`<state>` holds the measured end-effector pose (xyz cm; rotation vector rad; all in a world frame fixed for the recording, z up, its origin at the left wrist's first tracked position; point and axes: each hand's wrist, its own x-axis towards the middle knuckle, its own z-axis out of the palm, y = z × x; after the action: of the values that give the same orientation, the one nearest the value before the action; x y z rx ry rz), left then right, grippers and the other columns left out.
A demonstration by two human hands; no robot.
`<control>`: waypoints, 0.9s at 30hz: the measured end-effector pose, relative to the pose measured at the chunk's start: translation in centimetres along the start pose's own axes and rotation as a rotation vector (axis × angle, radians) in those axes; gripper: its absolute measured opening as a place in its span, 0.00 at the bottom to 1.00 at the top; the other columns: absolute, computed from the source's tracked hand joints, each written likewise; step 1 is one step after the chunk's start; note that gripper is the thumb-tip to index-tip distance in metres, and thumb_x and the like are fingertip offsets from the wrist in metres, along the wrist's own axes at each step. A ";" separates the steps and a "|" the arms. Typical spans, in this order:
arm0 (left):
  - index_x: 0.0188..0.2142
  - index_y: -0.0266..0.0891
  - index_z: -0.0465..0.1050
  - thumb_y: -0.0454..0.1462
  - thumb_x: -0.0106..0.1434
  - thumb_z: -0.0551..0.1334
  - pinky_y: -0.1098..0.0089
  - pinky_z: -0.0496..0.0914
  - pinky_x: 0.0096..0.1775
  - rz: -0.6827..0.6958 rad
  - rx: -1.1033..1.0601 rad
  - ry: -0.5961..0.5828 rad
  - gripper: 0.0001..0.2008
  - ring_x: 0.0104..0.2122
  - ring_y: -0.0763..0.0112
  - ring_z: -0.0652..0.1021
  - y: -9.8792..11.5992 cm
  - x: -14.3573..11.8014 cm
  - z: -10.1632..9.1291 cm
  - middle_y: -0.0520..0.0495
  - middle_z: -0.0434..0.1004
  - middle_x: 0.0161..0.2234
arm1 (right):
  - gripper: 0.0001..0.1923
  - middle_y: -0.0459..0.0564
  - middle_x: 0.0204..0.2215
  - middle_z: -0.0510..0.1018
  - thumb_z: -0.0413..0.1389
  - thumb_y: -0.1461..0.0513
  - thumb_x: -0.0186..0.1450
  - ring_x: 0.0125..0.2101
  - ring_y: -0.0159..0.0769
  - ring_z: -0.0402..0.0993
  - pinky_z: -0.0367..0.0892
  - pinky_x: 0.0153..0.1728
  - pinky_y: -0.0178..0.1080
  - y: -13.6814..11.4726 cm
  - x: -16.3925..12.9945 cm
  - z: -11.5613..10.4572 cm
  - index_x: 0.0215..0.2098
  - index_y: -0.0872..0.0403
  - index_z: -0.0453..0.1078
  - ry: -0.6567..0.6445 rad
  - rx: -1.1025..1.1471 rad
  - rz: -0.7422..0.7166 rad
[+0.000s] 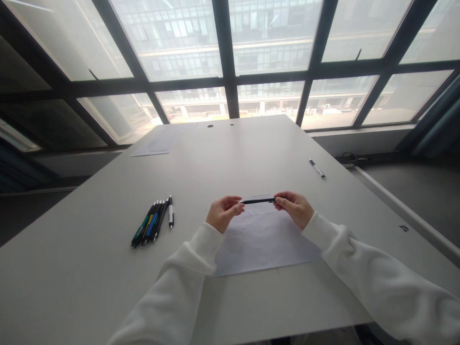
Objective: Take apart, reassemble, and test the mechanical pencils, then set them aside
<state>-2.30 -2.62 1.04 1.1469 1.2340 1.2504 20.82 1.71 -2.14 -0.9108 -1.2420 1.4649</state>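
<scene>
A black pen point(258, 201) is held level between my two hands, above a white sheet of paper point(266, 244). My left hand point(223, 212) pinches its left end between thumb and fingers. At the other end, my right hand point(293, 207) grips the pen in the same way. Faint marks show on the sheet, which lies flat on the table under my hands. To the left of my left hand lies a row of several pens point(149, 225) in black, green, yellow and blue. Beside that row is a white and black pen point(170, 212).
Another white and black pen point(317, 169) lies alone on the right of the white table point(230, 163). More paper sheets point(158, 143) rest at the far left. A small dark mark or object point(404, 228) is near the right edge. Large windows point(266, 38) stand beyond.
</scene>
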 end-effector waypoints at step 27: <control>0.33 0.33 0.74 0.40 0.45 0.68 0.68 0.72 0.32 0.010 0.006 -0.022 0.17 0.25 0.70 0.76 -0.2 0.1 -0.1 0.46 0.77 0.23 | 0.15 0.49 0.23 0.75 0.61 0.55 0.51 0.24 0.32 0.70 0.67 0.28 0.38 0.0 0.0 0.0 0.32 0.57 0.71 -0.005 -0.009 0.003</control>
<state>-2.35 -2.55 0.83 1.1698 1.2180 1.2385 20.81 1.70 -2.09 -0.9165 -1.2519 1.4659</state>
